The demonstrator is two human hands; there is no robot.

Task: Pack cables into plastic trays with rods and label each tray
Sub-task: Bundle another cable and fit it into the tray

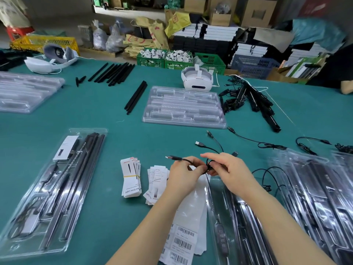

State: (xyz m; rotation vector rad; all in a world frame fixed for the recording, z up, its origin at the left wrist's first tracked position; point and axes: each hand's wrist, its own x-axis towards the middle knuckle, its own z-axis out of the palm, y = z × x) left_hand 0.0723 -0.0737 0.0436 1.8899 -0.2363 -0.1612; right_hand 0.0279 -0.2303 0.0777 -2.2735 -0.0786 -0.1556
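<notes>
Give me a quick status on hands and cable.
Both hands, left and right, hold a grip on the black USB cable, bundling it above the open tray. Label sheet beneath. Nothing in the way.

Two white headsets, one far left (50,61), one far centre (197,79), two near stacks of white paper label cards (131,177), one banded, one loose (157,183), three green plastic crates far centre (150,61), one yellow plastic crate far left (45,43), one blue plastic crate far right (253,66)

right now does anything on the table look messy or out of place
Mostly orderly. The odd spots: a tangled heap of black cables at the far right, and one loose cable trailing across the green table outside any tray. Both hands, left and right, hold another cable.
</notes>
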